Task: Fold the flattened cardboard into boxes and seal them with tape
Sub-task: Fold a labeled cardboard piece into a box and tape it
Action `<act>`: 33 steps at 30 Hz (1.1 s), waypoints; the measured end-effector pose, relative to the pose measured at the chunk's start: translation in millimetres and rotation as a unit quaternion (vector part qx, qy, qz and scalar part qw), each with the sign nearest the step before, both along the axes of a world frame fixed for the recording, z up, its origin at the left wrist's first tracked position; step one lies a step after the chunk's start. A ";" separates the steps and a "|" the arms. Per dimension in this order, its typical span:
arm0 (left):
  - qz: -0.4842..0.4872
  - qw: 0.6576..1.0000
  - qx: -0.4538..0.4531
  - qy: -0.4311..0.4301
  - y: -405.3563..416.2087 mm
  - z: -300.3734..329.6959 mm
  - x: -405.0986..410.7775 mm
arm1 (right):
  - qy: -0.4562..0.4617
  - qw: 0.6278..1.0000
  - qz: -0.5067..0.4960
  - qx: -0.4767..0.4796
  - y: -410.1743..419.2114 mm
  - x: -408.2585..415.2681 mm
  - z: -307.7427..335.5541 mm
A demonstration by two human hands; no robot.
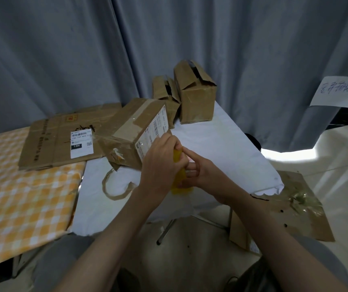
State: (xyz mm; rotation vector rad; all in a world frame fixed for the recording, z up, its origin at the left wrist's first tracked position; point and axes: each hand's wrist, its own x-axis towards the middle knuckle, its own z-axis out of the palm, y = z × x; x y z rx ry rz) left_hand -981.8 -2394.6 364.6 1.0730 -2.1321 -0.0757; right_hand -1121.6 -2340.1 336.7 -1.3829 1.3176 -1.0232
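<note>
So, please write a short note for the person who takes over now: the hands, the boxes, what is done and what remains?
Left hand and right hand: both grip the yellow tape dispenser above the white table.
Taped box: lies tilted on the table, just behind the hands, tape strip along its top.
Two folded boxes at the far end, flaps open, not sealed.
Flat cardboard on the checked cloth: not yet folded.
Left: seal the open boxes, fold the flat cardboard.

Worn matt cardboard boxes [196, 95], one glossy-taped box [135, 131], sit on smooth white cloth [221, 144] beside checked fabric [21, 197].
</note>
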 end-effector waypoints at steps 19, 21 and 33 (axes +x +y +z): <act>-0.034 0.999 0.007 0.040 0.5 -0.6 9.0 | 0.005 1.000 -0.007 -0.001 -0.9 2.4 3.7; -0.027 0.999 0.006 0.045 1.5 -0.7 9.9 | 0.007 1.000 -0.004 0.003 -1.5 3.3 4.1; -0.028 0.999 0.014 0.043 -7.1 -4.7 1.2 | -0.003 1.000 -0.001 0.004 -2.6 0.0 3.1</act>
